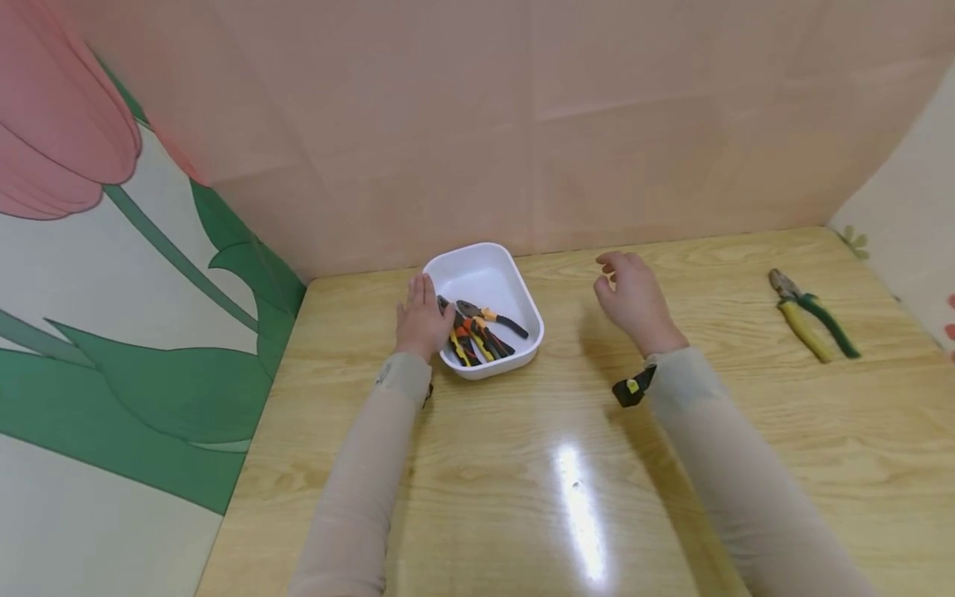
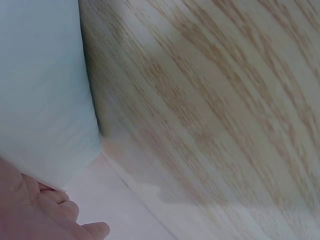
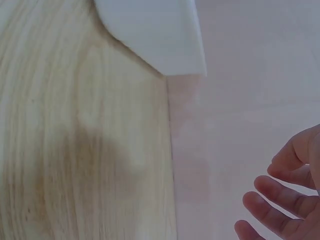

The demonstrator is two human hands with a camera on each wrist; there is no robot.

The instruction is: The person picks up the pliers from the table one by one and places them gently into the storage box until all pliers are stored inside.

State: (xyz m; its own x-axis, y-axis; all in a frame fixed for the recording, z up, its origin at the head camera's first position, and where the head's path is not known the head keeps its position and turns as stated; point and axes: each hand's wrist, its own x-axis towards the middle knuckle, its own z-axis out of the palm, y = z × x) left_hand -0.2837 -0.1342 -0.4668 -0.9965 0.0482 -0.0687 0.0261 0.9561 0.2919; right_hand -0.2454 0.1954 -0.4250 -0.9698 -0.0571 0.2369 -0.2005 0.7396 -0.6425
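Note:
A white plastic tray (image 1: 485,272) stands toward the back of the table. In it lie pliers with orange-and-black handles (image 1: 511,323) and several tools with black, yellow and red handles (image 1: 477,342). My left hand (image 1: 424,322) holds the tray's left rim, thumb over the inside and fingers along the outer wall. The left wrist view shows its fingers against the pale tray wall (image 2: 40,95). To the right of the tray, my right hand (image 1: 634,300) is raised above the table, fingers loosely bent with nothing in them.
Pliers with one yellow and one green handle (image 1: 807,333) lie on the wooden table (image 1: 485,464) at the far right. A pink-covered wall (image 1: 522,124) rises behind the table's back edge. Flower-patterned panels (image 1: 186,373) flank the left side.

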